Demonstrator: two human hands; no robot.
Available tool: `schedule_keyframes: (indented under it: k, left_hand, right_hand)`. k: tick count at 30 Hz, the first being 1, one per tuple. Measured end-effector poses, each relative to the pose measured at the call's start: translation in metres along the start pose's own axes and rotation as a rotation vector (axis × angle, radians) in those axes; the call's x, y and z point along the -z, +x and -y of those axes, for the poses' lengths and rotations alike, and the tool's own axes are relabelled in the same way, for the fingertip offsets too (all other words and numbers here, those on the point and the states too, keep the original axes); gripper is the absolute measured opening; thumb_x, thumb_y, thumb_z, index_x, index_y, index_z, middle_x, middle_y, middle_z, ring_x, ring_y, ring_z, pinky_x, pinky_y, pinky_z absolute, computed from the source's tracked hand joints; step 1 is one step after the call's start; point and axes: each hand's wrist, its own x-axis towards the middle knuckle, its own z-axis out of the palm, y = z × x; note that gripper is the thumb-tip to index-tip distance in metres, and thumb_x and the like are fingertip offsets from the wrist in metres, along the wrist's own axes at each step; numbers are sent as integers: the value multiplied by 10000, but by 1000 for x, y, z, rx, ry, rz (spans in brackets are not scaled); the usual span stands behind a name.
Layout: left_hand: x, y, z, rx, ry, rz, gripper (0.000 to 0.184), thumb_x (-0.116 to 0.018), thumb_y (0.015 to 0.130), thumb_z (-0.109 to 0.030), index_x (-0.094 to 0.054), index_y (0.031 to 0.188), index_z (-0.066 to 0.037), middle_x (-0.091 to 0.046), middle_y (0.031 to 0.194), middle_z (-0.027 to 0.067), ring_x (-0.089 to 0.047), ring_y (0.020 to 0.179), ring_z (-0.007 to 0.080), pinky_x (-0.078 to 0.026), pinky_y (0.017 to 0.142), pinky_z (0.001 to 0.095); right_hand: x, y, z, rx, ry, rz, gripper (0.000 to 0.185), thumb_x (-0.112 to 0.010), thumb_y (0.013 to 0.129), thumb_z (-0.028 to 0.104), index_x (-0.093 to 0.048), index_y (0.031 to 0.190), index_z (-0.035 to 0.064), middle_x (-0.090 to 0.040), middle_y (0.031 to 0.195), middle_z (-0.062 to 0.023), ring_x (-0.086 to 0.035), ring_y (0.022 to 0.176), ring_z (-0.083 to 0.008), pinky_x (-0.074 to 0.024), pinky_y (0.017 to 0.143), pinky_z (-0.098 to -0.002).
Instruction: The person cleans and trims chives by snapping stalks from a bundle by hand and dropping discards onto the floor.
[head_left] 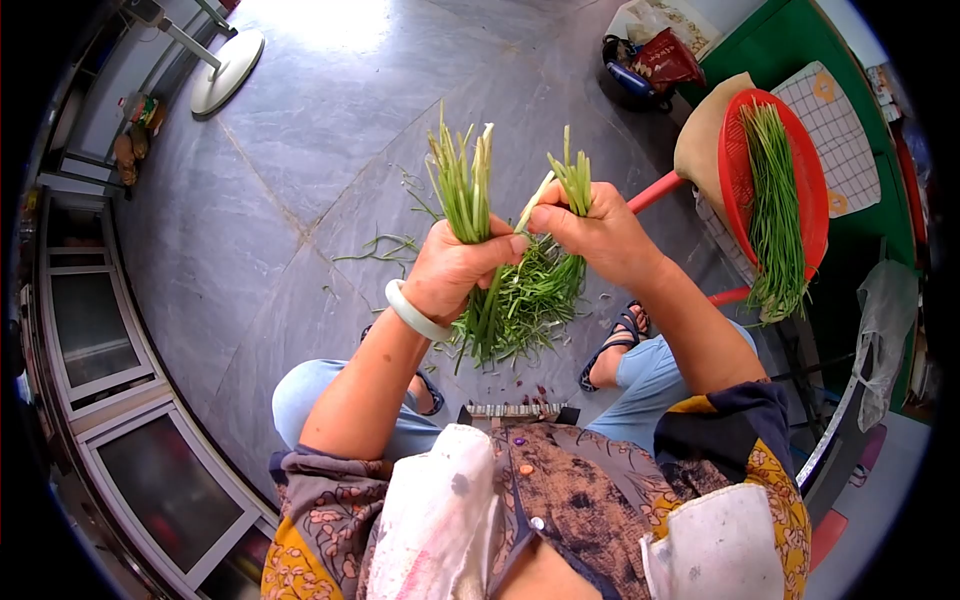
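Note:
My left hand [455, 268], with a pale bangle [415, 312] at its wrist, is closed round a thick bunch of green stalks [462, 185], pale ends up. Close on its right, my right hand [600, 235] grips a smaller bunch [572, 180]. A single pale stalk [535, 200] slants between the two hands, near my right fingertips. Below them, a heap of loose green stalks [530, 300] lies on the floor between my feet, partly hidden by my left hand. Scattered green bits [385, 245] lie left of the heap.
A red basket [735, 150] of long green stalks [775, 210] stands at the right, beside a green cabinet [770, 55]. Behind is a dark container [630, 90] with packets. A round white stand base [228, 72] is at the upper left, glass-fronted cabinets [165, 480] at the left.

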Motion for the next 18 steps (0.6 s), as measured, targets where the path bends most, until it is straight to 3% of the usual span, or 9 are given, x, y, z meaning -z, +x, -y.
schedule_keyframes:
  k: [3, 18]
  left_hand:
    - [3, 1, 2, 11, -5, 23, 109, -700, 815, -79, -629, 885, -34, -637, 721, 40, -465, 487, 63, -341, 446, 197]
    - [5, -1, 2, 44, -59, 67, 155, -674, 862, -184, -640, 924, -46, -649, 724, 40, -444, 470, 51, -329, 435, 185]
  right_hand:
    - [1, 0, -2, 17, -16, 20, 140, -587, 899, 124, -624, 808, 23, -514, 690, 61, -456, 676, -31, -396, 607, -226]
    - [4, 1, -5, 76, -68, -15, 119, -561, 904, 98, -624, 843, 17, -563, 744, 39, -484, 697, -36, -408, 612, -228]
